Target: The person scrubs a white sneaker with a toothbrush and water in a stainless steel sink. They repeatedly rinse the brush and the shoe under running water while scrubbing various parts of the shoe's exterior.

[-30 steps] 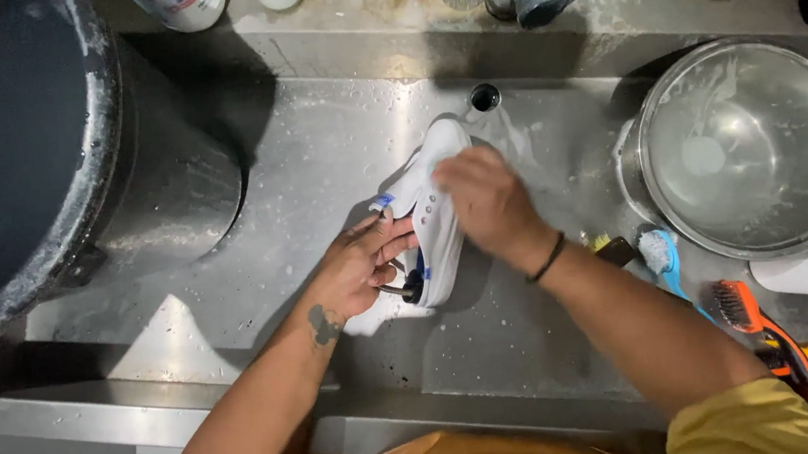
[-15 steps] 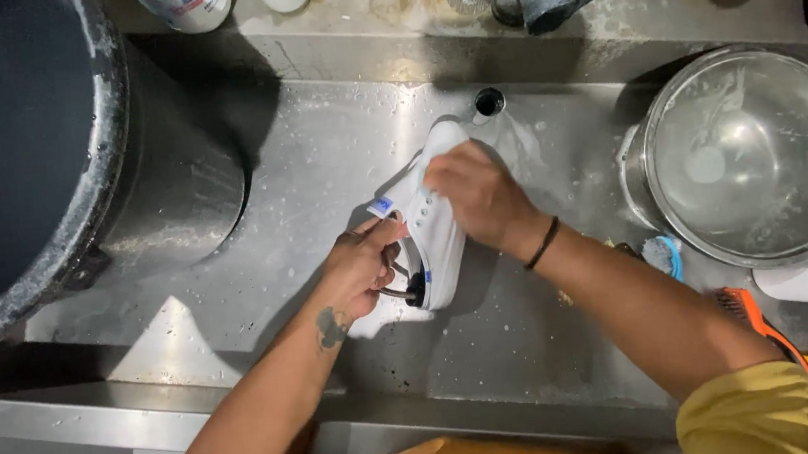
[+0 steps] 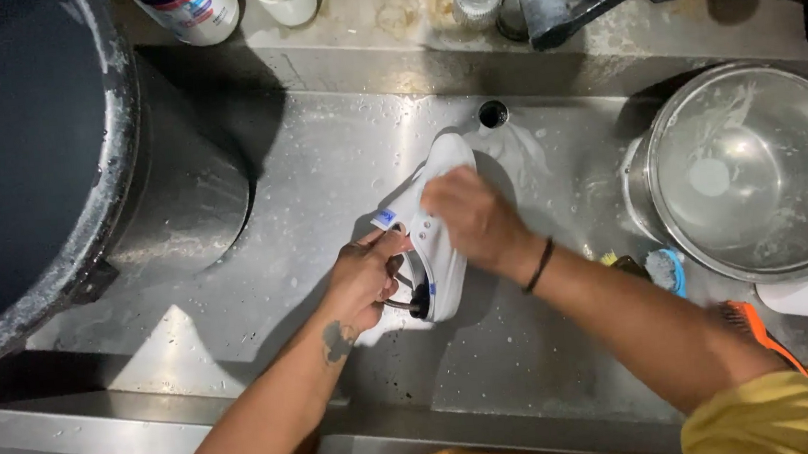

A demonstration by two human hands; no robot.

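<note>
Two hands grip one white sneaker (image 3: pixel 434 244) at the middle of the steel sink (image 3: pixel 323 176). Left hand (image 3: pixel 365 278) clamps the heel end; right hand (image 3: pixel 470 217) closes over the upper, toe pointing at the drain hole (image 3: pixel 492 113). A steel bowl (image 3: pixel 755 170) sits at the right edge, a large dark tub (image 3: pixel 24 161) at the left, and an orange brush (image 3: pixel 753 324) near the front right corner.

right hand (image 3: pixel 469 217) slid toward shoe (image 3: pixel 429 239) heel, toe now uncovered
</note>
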